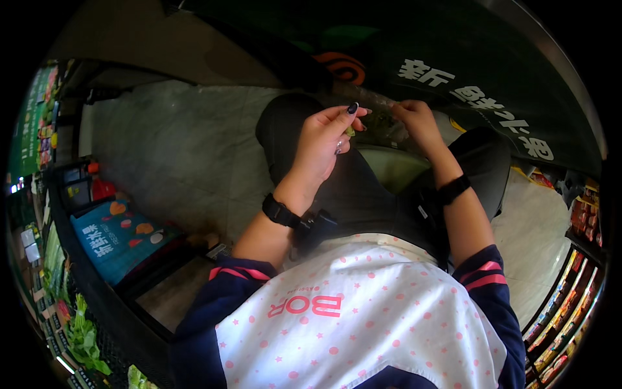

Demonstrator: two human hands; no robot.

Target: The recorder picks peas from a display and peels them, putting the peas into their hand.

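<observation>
My left hand [323, 138] is raised over my lap with thumb and fingers drawn together. A small green vegetable piece [350, 131] shows between its fingers; its exact kind is hard to tell. My right hand [417, 119] pinches the edge of a clear plastic bag [376, 99]. Dark green bits [384, 119] show dimly within or behind the plastic. Below the bag, between my knees, is a pale green container or seat [396, 165], partly hidden by my legs.
A dark green printed panel [427, 44] rises close beyond my hands. Grey floor tiles [184, 126] lie to the left, near a blue printed box or bag [121, 238]. Leafy greens [85, 335] fill a rack at lower left. Shelves of packaged goods [563, 321] stand at right.
</observation>
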